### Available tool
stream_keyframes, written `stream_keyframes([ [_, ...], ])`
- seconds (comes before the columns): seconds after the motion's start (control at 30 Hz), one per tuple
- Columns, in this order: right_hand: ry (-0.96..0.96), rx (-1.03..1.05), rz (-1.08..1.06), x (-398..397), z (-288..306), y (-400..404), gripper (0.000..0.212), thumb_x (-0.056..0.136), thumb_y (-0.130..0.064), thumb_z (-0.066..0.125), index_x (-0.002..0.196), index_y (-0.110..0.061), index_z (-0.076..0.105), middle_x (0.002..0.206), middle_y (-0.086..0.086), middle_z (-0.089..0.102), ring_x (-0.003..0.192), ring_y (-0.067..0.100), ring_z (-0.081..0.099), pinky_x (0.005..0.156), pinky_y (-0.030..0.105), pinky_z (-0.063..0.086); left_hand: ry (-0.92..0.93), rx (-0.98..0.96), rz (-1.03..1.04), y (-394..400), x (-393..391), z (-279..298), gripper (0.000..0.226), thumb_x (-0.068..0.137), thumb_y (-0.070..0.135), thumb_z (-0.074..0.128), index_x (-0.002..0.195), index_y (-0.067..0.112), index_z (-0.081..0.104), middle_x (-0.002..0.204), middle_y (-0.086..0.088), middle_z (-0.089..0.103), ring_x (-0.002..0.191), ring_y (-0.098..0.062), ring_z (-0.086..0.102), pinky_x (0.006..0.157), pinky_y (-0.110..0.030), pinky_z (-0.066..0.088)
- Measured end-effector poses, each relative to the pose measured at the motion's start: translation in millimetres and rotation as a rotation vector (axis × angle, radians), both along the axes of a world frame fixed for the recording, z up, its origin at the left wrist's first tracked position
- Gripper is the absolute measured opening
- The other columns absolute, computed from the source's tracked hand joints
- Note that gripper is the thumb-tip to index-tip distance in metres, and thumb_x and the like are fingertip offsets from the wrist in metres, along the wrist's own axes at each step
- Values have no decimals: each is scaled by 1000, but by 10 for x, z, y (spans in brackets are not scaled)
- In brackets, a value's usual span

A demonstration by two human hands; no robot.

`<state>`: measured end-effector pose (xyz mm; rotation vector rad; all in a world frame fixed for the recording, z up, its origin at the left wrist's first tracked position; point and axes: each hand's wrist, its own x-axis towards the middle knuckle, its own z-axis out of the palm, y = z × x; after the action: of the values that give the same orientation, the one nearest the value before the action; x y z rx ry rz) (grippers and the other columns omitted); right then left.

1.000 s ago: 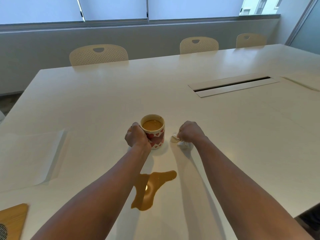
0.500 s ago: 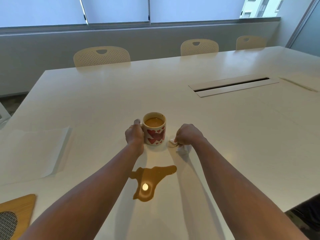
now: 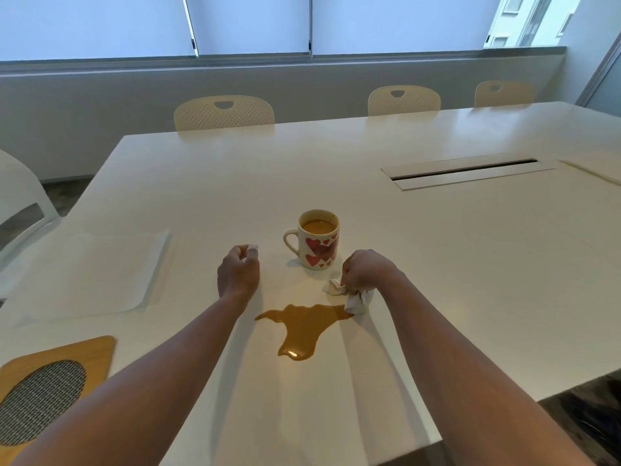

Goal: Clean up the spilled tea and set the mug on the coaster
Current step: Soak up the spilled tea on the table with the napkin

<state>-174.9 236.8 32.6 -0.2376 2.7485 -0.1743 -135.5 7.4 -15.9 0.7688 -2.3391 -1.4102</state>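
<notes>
White glazed ceramic mug w/ red hearts (image 3: 319,242) is stood upright at frame centre, handle pointed frame-left, milky tea inside. Glossy tan tea puddle (image 3: 302,326) is spread below it. Crumpled white tissue (image 3: 351,295) is clutched by right hand (image 3: 364,270) at puddle's right tip. Left hand (image 3: 238,272) is loosely curled, nothing held. Wooden coaster w/ woven grey oval (image 3: 53,381) is seen lower left, well apart.

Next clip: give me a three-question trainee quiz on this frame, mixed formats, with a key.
1. True or false: the left hand grips the mug.
2. What does the right hand hold? A) a sponge B) a crumpled tissue C) a spoon
3. Fill in: the mug's handle points toward the person's ____ side.

Key
1. False; the hand is off the mug, fingers loosely curled, holding nothing.
2. B; the tissue sits at the edge of the tea puddle on the table.
3. Left.
</notes>
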Motion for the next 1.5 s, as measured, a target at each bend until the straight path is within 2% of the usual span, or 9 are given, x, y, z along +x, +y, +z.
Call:
stream_keyframes([
  [0.17,-89,-48,-12,161,63,-104,15,86,-19,63,99,-13,69,88,1,68,74,12,67,72,24,58,0,-176,-49,-228,312,-68,36,102,35,43,124,18,66,124,-7,68,111,-26,62,85,-30,42],
  [0.4,-192,-120,-63,308,122,-275,17,85,-18,68,96,-7,62,85,6,67,65,13,70,49,20,54,37,-293,-69,-379,624,-129,31,100,26,47,119,20,69,120,-7,71,107,-27,64,91,-36,50],
  [0.47,-256,-172,-100,324,173,-314,16,87,-18,64,96,-6,59,87,10,69,64,16,72,52,24,58,44,-307,-74,-386,661,-144,31,99,26,47,119,20,70,120,-6,71,107,-26,64,91,-35,49],
  [0.63,-344,-275,-152,351,288,-324,27,90,-2,59,116,2,57,105,15,67,78,21,75,70,32,62,58,-327,-85,-388,684,-169,30,98,26,48,118,20,70,118,-4,71,106,-23,64,90,-33,48],
  [0.77,-248,-239,-57,382,251,-334,33,83,-4,72,117,-4,68,111,8,68,85,14,71,71,22,59,68,-334,-86,-389,678,-176,29,99,27,48,116,20,70,117,-4,71,106,-23,64,90,-33,48],
  [0.87,-137,-175,54,428,205,-400,33,85,-11,72,118,-11,70,119,0,67,96,12,63,86,21,52,71,-326,-83,-393,680,-182,29,99,28,47,116,21,70,116,-4,71,105,-22,64,88,-32,48],
  [1.0,-33,-192,146,499,127,-545,40,86,-13,71,125,-17,66,124,-1,63,109,14,55,89,23,42,69,-328,-86,-388,676,-179,30,98,27,47,115,21,70,117,-3,72,105,-23,64,90,-33,48],
  [1.27,87,-66,292,641,64,-744,28,88,-11,65,116,-13,71,110,2,70,101,17,64,91,28,53,49,-376,-88,-384,697,-170,31,98,25,45,115,19,71,118,-6,71,106,-28,60,97,-40,46],
  [1.5,-57,-155,249,642,166,-704,29,88,-13,62,115,-22,69,92,-7,61,86,10,56,70,16,46,58,-366,-107,-376,712,-144,32,99,23,44,115,17,70,120,-6,71,108,-27,60,104,-43,43],
])
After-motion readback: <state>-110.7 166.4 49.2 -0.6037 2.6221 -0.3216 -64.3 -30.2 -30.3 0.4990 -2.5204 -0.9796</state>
